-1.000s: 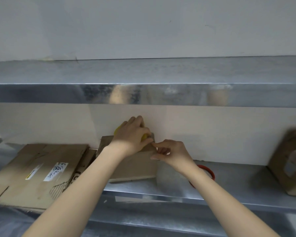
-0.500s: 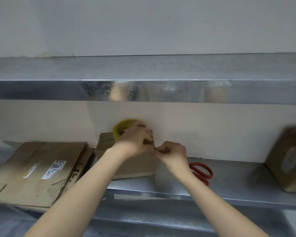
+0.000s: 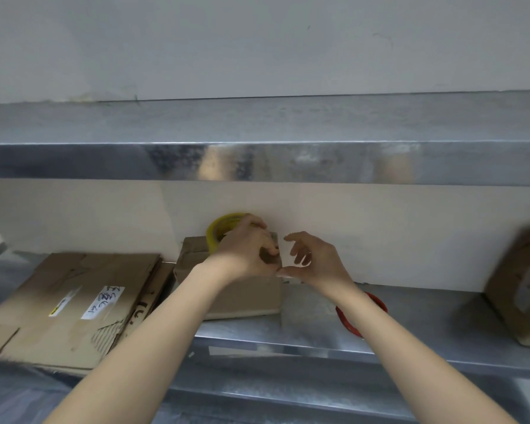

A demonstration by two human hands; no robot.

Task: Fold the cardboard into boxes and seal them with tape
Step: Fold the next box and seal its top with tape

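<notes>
1. Two bare hands are working at the top of a small cardboard box (image 3: 236, 289), which is sitting on the metal shelf (image 3: 426, 316) directly beneath them.
2. The left hand (image 3: 245, 252) is gripping a yellow tape roll (image 3: 224, 229). Its fingers are curling over the rim and holding the roll upright on the box top, at the hand's far side.
3. The right hand (image 3: 312, 261) is hovering just to the right of the left hand. Its fingers are spread and loosely bent, clasping nothing that I can make out, and its thumb tip is reaching toward the box's near right corner. I cannot tell whether a clear strip is stretching between the two hands.
4. The step in hand is probably drawing out the tape's free end to lay it over the box seam. Doing it well means:
   - pinning the roll firmly with the left hand so the box is not sliding;
   - pinching the loose end squarely between right thumb and forefinger;
   - pulling straight toward the right so the strip is not twisting or sticking to itself;
   - pressing it down from the middle of the seam outward.
5. Red-handled scissors (image 3: 361, 313) are lying just under the right wrist, partly hidden by it, so cutting should need only a short reach.
6. Flattened cardboard (image 3: 74, 295) is lying to the left of the left forearm, not yet folded. Another box (image 3: 520, 292) is standing well off to the right of the right hand.
</notes>
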